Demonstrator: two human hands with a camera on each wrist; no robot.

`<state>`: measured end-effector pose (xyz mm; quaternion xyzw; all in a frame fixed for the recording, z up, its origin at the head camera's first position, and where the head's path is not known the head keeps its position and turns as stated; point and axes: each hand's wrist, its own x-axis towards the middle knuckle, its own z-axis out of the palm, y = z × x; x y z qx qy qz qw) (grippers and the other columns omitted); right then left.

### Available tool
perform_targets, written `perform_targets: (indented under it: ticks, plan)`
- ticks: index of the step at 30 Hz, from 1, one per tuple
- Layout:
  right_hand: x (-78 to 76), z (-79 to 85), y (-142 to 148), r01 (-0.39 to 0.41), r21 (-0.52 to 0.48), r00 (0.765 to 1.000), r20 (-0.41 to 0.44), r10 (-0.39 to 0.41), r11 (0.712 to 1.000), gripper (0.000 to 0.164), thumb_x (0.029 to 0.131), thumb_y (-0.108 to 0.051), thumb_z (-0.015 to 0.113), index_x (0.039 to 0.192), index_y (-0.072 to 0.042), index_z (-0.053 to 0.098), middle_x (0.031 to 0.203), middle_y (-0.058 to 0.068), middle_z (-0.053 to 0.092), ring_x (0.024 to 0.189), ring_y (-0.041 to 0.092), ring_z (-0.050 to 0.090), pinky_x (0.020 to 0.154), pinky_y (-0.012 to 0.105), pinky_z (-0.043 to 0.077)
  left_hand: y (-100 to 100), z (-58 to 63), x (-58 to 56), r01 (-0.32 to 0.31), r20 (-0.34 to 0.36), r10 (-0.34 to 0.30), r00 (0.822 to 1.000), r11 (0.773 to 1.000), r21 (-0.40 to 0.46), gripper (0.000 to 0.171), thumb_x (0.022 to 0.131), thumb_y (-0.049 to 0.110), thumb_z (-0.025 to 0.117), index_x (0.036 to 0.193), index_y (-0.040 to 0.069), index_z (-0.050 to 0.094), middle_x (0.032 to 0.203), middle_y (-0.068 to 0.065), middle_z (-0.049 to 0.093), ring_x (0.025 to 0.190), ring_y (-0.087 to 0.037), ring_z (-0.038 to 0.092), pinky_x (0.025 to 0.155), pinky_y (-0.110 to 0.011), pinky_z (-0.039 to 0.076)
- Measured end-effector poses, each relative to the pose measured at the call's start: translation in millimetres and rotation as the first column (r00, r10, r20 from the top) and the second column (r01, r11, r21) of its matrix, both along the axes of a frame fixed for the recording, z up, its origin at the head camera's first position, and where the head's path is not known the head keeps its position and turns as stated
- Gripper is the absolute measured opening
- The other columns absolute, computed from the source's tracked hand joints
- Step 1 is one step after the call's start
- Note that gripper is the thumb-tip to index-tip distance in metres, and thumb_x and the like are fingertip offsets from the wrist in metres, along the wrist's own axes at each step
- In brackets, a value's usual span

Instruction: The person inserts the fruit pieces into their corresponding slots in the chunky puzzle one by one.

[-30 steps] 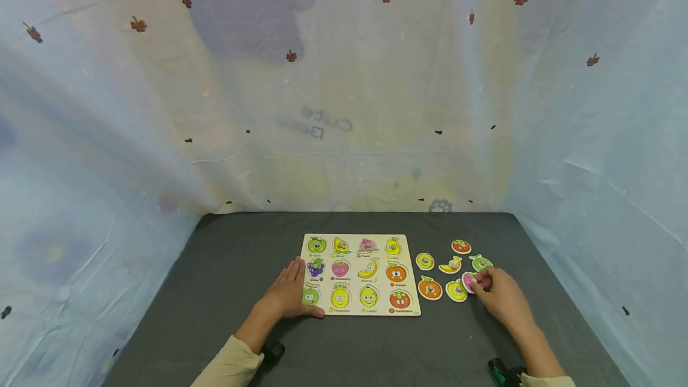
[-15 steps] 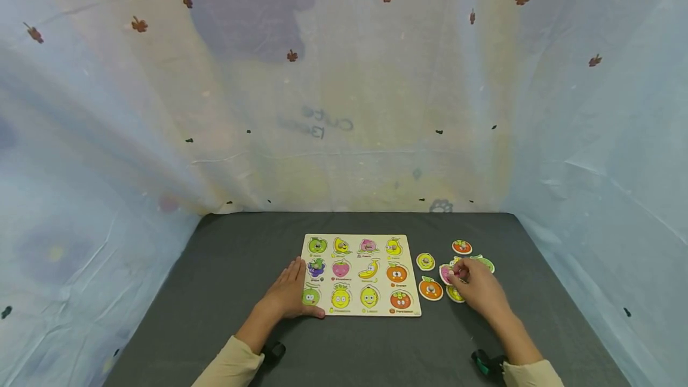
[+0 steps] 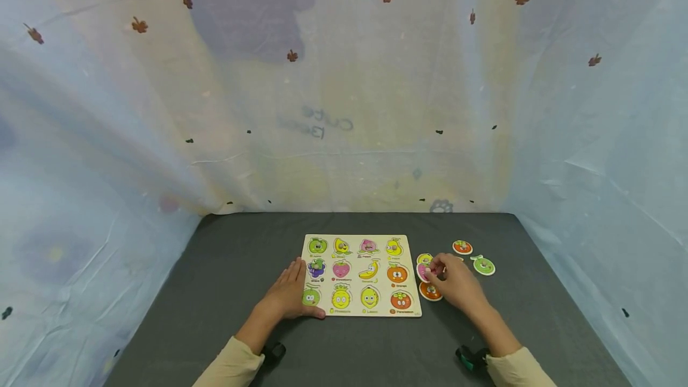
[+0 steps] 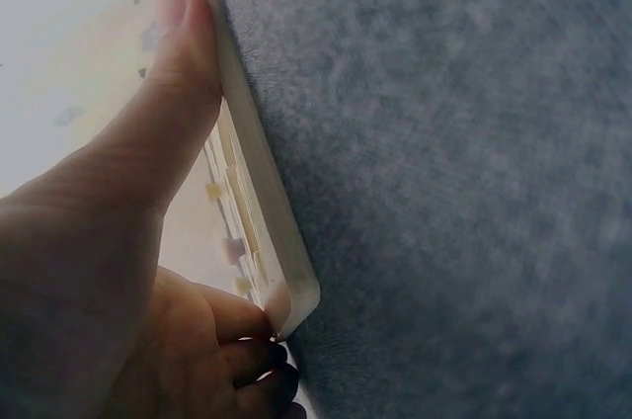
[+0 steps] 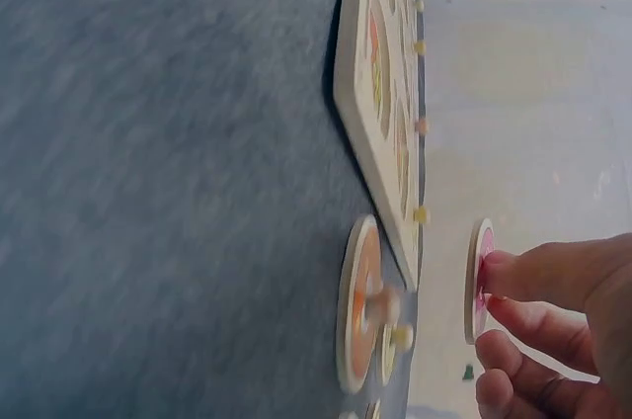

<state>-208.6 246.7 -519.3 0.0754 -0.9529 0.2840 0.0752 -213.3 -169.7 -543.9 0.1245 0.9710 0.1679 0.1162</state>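
My left hand (image 3: 287,294) rests against the left side of a wooden fruit puzzle board (image 3: 355,308), fingers straight along it, thumb along the front edge by the corner. In the right wrist view, my right hand (image 5: 553,310) pinches a pink puzzle piece (image 5: 474,310) at the middle of its face and holds it raised on edge. Seen from the head, that piece is just right of the board, overlapping a yellow round piece (image 3: 423,257). An orange piece (image 3: 430,292) with a wooden knob lies just in front. Other yellow pieces are hidden behind the right hand.
Farther right on the dark grey tabletop (image 3: 355,351) lie a green piece (image 3: 484,266) and a red-orange piece (image 3: 462,248). Pale printed curtains (image 3: 344,106) enclose the back and sides. Several board pictures in the top row carry knobs.
My right hand has carried the pink piece leftward, across the loose pieces, to the board's right edge. The left hand and the board have stayed put.
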Motion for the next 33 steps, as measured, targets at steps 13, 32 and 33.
perform_targets:
  ticks: [13, 32, 33]
  plan:
    - [-11.9, 5.3, -43, -0.116, -0.045, 0.993, -0.012, 0.116, 0.992, 0.015, 0.098, -0.018, 0.081, 0.097, -0.013, 0.067, 0.088, 0.0, 0.059, 0.074, 0.013, 0.049, 0.066, 0.03, 0.044, 1, -0.7, -1.3, 0.008, 0.0, -0.008, 1.0, 1.0, -0.009, 0.14, 0.075, 0.063, 0.093, 0.166, -0.011, 0.018, 0.175, -0.03, 0.017, 0.163, -0.044, 0.019, 0.133, -0.054, 0.02]
    - [-33.5, 1.4, -93, -0.251, -0.09, 0.968, -0.024, 0.25, 0.964, 0.013, 0.099, -0.019, 0.081, 0.095, -0.017, 0.069, 0.087, -0.002, 0.06, 0.071, 0.011, 0.049, 0.062, 0.027, 0.044, -1, -2.8, -3.0, 0.006, 0.006, -0.006, 1.0, 1.0, -0.022, 0.141, 0.074, 0.064, 0.093, 0.167, -0.011, 0.018, 0.175, -0.03, 0.017, 0.163, -0.043, 0.018, 0.133, -0.054, 0.02]
    - [-34.5, 1.2, -96, -0.252, -0.083, 0.968, -0.023, 0.251, 0.964, 0.013, 0.099, -0.02, 0.081, 0.094, -0.018, 0.068, 0.088, -0.001, 0.061, 0.07, 0.011, 0.048, 0.061, 0.027, 0.044, -1, -3.1, -3.2, 0.007, 0.004, -0.007, 1.0, 1.0, -0.024, 0.141, 0.074, 0.064, 0.093, 0.166, -0.011, 0.018, 0.175, -0.03, 0.017, 0.163, -0.043, 0.019, 0.133, -0.054, 0.02]
